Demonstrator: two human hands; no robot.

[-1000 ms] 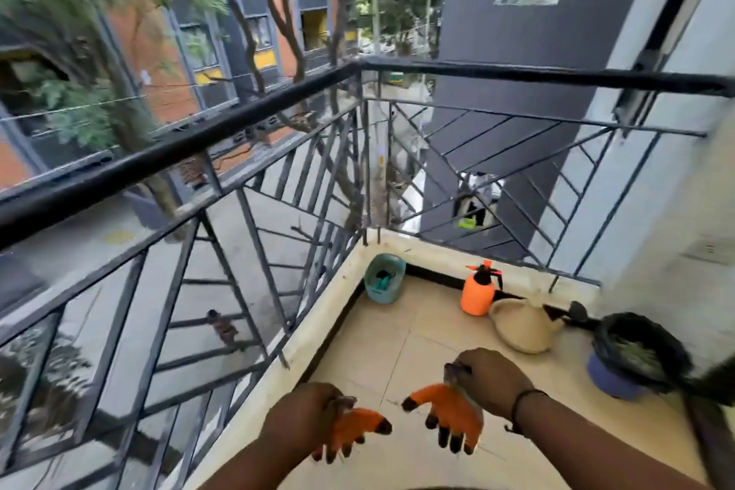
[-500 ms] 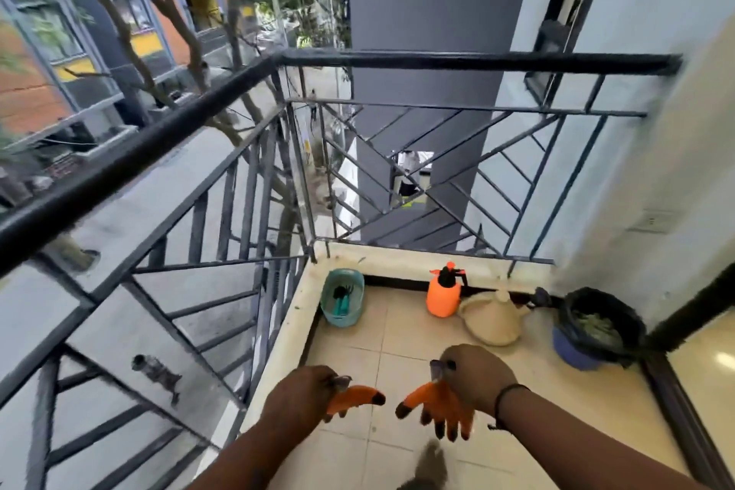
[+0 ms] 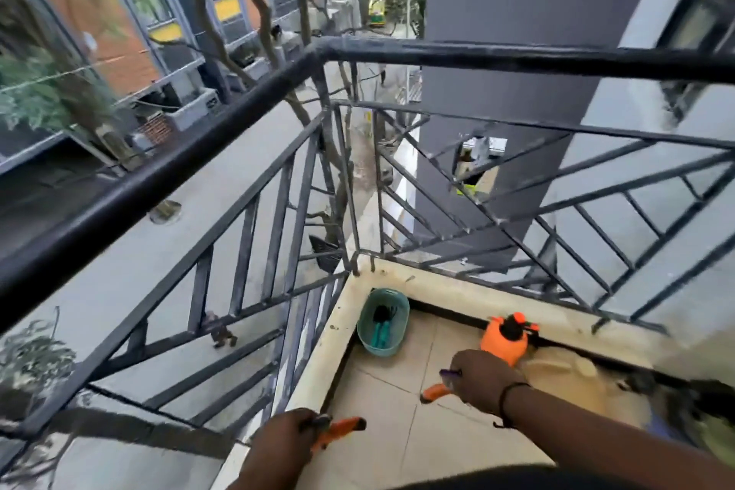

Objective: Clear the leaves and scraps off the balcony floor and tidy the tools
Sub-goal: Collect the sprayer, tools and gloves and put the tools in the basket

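Stowing tools: my left hand (image 3: 283, 440) and right hand (image 3: 479, 380) each grip an orange glove (image 3: 338, 430); next, drop both into the basket (image 3: 399, 316) at twelve o'clock.

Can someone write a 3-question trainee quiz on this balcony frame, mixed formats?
1. True or false: the teal plastic basket in the railing corner holds hand tools with teal handles.
2. Multiple choice: the orange plastic pump sprayer stands (A) inside the basket, (B) on the tiled floor by the low kerb, right of the basket, (C) on top of the black metal railing.
3. Short answer: what does each hand hold?

Key
1. True.
2. B.
3. The left hand and the right hand each grip an orange clawed garden glove: left glove, right glove.
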